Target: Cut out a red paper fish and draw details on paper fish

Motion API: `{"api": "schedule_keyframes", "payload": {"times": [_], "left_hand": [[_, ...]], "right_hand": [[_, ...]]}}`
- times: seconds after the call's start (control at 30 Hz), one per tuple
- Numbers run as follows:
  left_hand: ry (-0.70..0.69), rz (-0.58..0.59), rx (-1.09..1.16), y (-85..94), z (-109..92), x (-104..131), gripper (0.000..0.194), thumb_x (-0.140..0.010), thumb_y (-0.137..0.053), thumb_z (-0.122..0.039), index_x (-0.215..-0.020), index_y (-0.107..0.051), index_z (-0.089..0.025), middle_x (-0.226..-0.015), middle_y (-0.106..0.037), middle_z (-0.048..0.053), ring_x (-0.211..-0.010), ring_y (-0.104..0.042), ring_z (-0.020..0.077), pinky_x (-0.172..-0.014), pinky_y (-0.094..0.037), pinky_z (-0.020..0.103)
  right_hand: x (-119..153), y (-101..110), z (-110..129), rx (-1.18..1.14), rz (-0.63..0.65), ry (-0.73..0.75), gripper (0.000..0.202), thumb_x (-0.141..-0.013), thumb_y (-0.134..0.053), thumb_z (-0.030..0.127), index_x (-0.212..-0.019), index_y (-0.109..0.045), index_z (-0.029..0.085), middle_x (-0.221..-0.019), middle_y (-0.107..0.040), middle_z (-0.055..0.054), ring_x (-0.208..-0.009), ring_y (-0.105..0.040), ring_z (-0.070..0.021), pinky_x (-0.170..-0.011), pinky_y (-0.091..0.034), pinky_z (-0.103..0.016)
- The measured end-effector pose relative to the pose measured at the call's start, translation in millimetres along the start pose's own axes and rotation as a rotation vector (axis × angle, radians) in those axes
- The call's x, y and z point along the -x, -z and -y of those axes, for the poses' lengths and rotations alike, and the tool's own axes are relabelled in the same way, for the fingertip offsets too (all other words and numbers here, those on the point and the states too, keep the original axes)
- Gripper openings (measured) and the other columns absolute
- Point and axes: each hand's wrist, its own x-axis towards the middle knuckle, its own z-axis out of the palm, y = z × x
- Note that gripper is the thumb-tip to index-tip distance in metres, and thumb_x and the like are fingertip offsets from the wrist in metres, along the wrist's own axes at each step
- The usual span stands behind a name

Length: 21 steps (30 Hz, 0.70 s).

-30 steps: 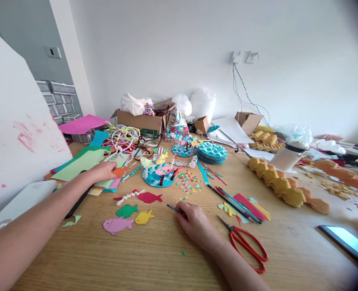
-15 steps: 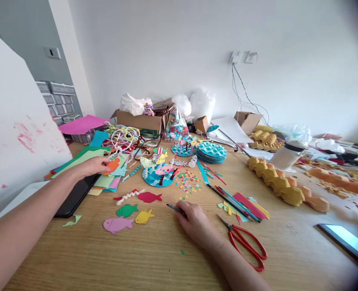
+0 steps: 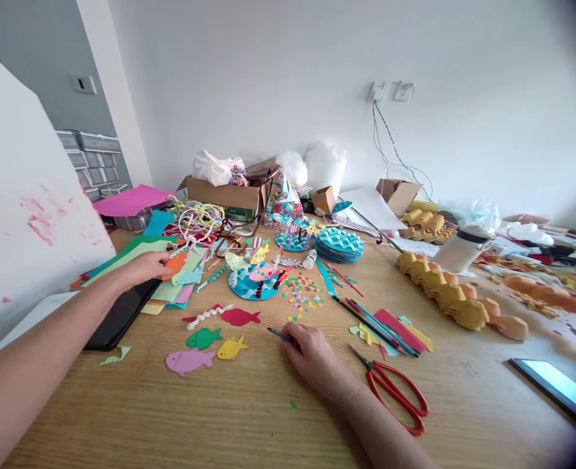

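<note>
My left hand [image 3: 150, 268] is closed on an orange paper fish [image 3: 174, 266], over a pile of coloured paper [image 3: 136, 253]. Beside that fish lies a light blue paper piece [image 3: 189, 277]. My right hand [image 3: 312, 355] rests on the table, its fingers closed round a dark pen [image 3: 278, 334] that points left. Between the hands lie a red fish [image 3: 240, 316], a green fish [image 3: 204, 338], a yellow fish [image 3: 232, 348] and a purple fish [image 3: 189, 361]. Behind them stands a blue scalloped base [image 3: 253, 286] bearing several decorated fish.
Red-handled scissors [image 3: 397, 397] lie right of my right hand, below pencils [image 3: 373, 322] and paper scraps. Yellow egg-carton strips [image 3: 444, 293], a white cup [image 3: 463, 249] and a phone [image 3: 556, 387] are at the right. A black tablet [image 3: 124, 316] lies at the left.
My left hand has moved slightly left with the orange fish, and more of the light blue piece beside it shows. My right hand and the pen stay in place.
</note>
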Motion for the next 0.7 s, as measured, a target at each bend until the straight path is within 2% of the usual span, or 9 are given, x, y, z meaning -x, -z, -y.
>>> {"api": "schedule_keyframes", "payload": {"times": [0.27,0.33,0.43,0.53,0.6,0.7], "left_hand": [[0.044,-0.064,-0.025,8.3,-13.0,0.6,0.027,-0.091,-0.060,-0.036,-0.107,-0.061,-0.015,-0.104,-0.063,0.004,-0.087,-0.063,0.0199,-0.074,-0.055,0.037],[0.017,-0.053,0.012,11.6,-23.7,7.1,0.025,-0.091,-0.059,-0.037,-0.100,-0.061,-0.014,-0.094,-0.063,0.002,-0.077,-0.062,0.0168,-0.067,-0.053,0.033],[-0.076,0.037,0.110,11.8,-50.2,25.2,0.021,-0.086,-0.059,-0.037,-0.085,-0.058,-0.016,-0.071,-0.056,-0.003,-0.059,-0.054,0.0122,-0.057,-0.046,0.026],[-0.187,0.183,0.191,0.1,-85.7,48.8,0.021,-0.069,-0.060,-0.039,-0.074,-0.056,-0.019,-0.061,-0.050,-0.005,-0.056,-0.052,0.0137,-0.052,-0.041,0.024],[-0.252,0.277,0.224,-14.7,-108.8,63.9,0.024,-0.064,-0.057,-0.037,-0.081,-0.059,-0.020,-0.064,-0.053,-0.005,-0.058,-0.053,0.0139,-0.052,-0.040,0.023],[-0.320,0.368,0.253,-41.1,-134.8,82.1,0.041,-0.062,-0.053,-0.033,-0.102,-0.058,-0.022,-0.069,-0.055,-0.005,-0.060,-0.053,0.0138,-0.052,-0.039,0.022]], "right_hand": [[0.2,-1.5,-1.6,-0.003,-0.017,0.009,0.017,-0.081,-0.047,0.005,-0.083,-0.059,0.017,-0.082,-0.067,-0.006,-0.074,-0.060,-0.0159,-0.064,-0.037,-0.022],[-0.3,-1.6,-1.6,-0.002,-0.014,0.007,0.017,-0.081,-0.047,0.006,-0.083,-0.059,0.017,-0.082,-0.067,-0.006,-0.073,-0.059,-0.0158,-0.064,-0.036,-0.022],[-1.6,-1.8,-1.2,-0.005,-0.029,-0.002,0.015,-0.085,-0.046,0.010,-0.085,-0.060,0.017,-0.082,-0.067,-0.007,-0.073,-0.059,-0.0165,-0.064,-0.036,-0.023],[-2.3,0.1,-0.4,-0.015,-0.077,-0.049,0.016,-0.090,-0.044,0.018,-0.084,-0.059,0.017,-0.076,-0.066,-0.006,-0.067,-0.058,-0.0166,-0.060,-0.033,-0.025],[-1.8,3.1,0.2,-0.041,-0.109,-0.088,0.021,-0.093,-0.042,0.024,-0.081,-0.057,0.017,-0.071,-0.063,-0.004,-0.063,-0.056,-0.0164,-0.058,-0.032,-0.025],[-0.5,8.0,0.8,-0.098,-0.150,-0.105,0.027,-0.096,-0.036,0.028,-0.082,-0.057,0.018,-0.073,-0.063,-0.005,-0.067,-0.058,-0.0171,-0.060,-0.034,-0.025]]}}
